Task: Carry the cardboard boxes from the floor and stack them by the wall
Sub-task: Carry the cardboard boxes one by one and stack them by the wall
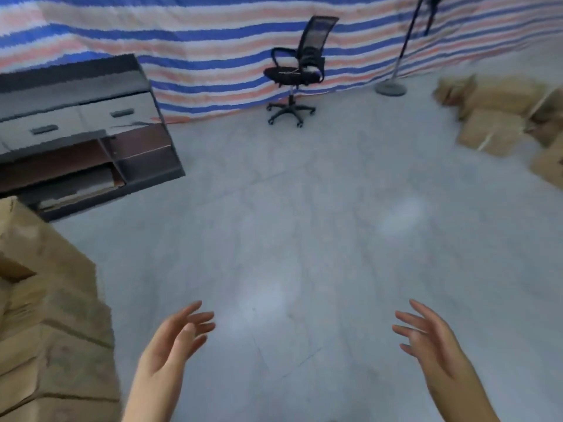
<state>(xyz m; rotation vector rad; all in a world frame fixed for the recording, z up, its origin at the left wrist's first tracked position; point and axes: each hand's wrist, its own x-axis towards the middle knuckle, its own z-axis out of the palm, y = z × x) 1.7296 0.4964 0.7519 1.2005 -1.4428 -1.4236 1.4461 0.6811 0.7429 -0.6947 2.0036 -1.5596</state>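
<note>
A stack of brown cardboard boxes (51, 324) rises at the lower left, close beside me. Several more cardboard boxes (493, 117) lie loose on the grey floor at the far right. My left hand (175, 339) and my right hand (429, 339) are both held out low in front of me, fingers spread and relaxed, palms turned toward each other. Neither hand holds or touches anything. Only bare floor lies between them.
A dark cabinet with drawers and open shelves (82, 132) stands at the left. A black office chair (297, 71) is by the striped tarpaulin wall (213, 35). A floor stand with a round base (391, 86) is at the back right. Grey floor (304, 208) fills the middle.
</note>
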